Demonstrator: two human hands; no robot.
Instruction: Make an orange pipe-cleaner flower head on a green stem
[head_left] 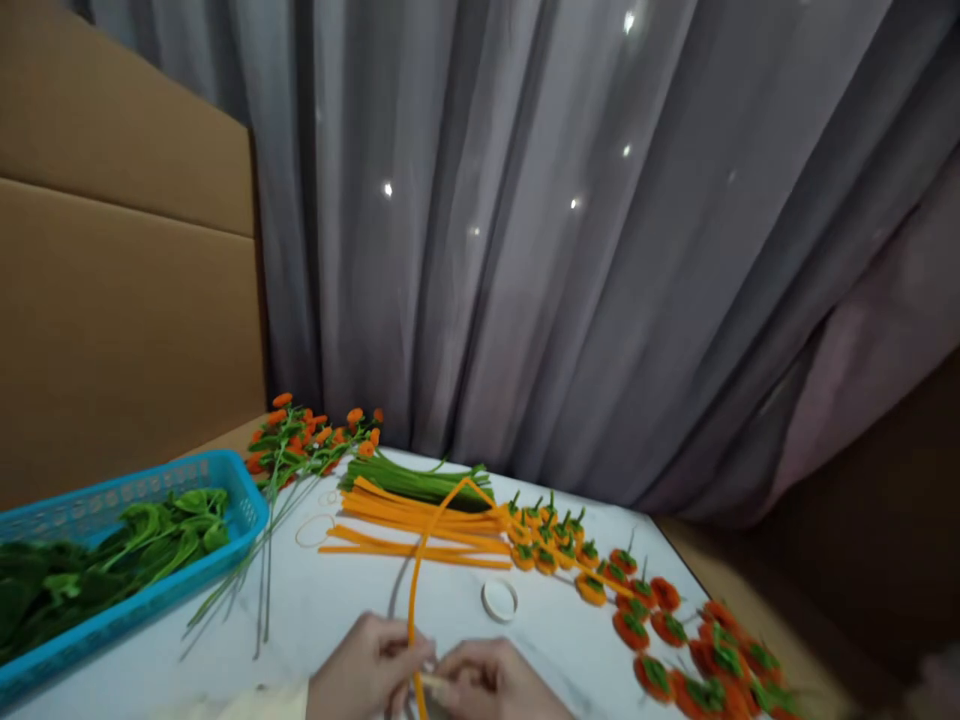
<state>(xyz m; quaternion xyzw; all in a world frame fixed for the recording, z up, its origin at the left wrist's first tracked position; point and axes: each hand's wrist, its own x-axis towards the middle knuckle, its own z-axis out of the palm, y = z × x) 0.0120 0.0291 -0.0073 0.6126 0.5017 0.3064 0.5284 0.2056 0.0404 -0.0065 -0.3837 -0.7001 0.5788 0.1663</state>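
Observation:
My left hand (371, 665) is closed at the bottom centre, its fingers pinching a long orange pipe cleaner (415, 585). The pipe cleaner rises from the hand, bends above the table and slants down to the right. Close beside it is my right hand (499, 685), fingers curled together. Between the two hands a small pale piece (433, 682) shows at the right fingertips; its kind is unclear. Just beyond the hands lie orange pipe cleaners (427, 515), green pipe cleaners (412, 482) and a white ring like a tape roll (499, 600).
A blue basket (251, 500) of green leaf pieces (180, 530) stands left. Orange flowers on stems (300, 440) lie behind it. Several yellow-orange flower heads (547, 555) and red-orange ones (667, 625) spread rightward. Cardboard (127, 300) and a grey curtain (480, 300) border the white table (322, 600).

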